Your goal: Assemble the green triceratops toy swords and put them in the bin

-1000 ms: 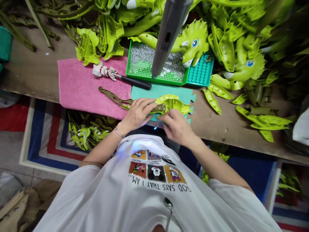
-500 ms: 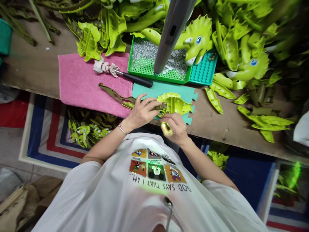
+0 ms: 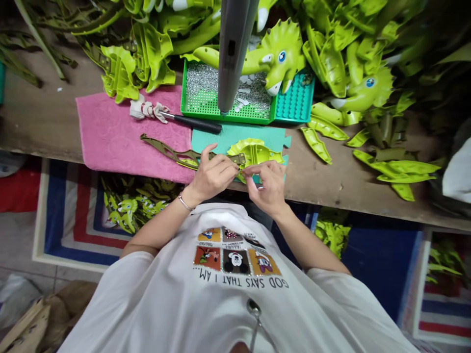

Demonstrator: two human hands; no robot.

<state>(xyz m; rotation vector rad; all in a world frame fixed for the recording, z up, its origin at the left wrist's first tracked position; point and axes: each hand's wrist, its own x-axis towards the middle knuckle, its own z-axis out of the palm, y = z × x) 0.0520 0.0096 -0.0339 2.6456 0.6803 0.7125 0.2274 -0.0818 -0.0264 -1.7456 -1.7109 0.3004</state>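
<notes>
Pink cloth: at left on your worktop [image 3: 312,184], the cloth [image 3: 110,147] lies flat, its right edge meeting the teal mat [image 3: 217,135].
Olive strip: this long, openwork strip [image 3: 158,144] slants from the cloth, behind your left fingers, to the lime shell. It looks light and fairly stiff; its narrow bars may flex, so its solid right end seems the better hold.
Black-handled tool: it [image 3: 202,125] lies on the far side, its cloth-wrapped head to the left.
Left hand: yours [image 3: 213,176] lies over the strip's near side, index finger raised, the others curled. You cannot be told whether this grip is clamped on anything.
Lime shell: on the mat, between and just beyond your hands, the shell [image 3: 259,153] lies hollow side up. It is probably light, smooth and a little slippery; its thicker rim should suit holding, its scalloped edge less so.
Right hand: yours [image 3: 270,189] is at the shell's near edge, thumb and forefinger tips close together; anything between them is too small to tell.
Lime pods: loose pieces [image 3: 316,146] lie well to the right.
</notes>
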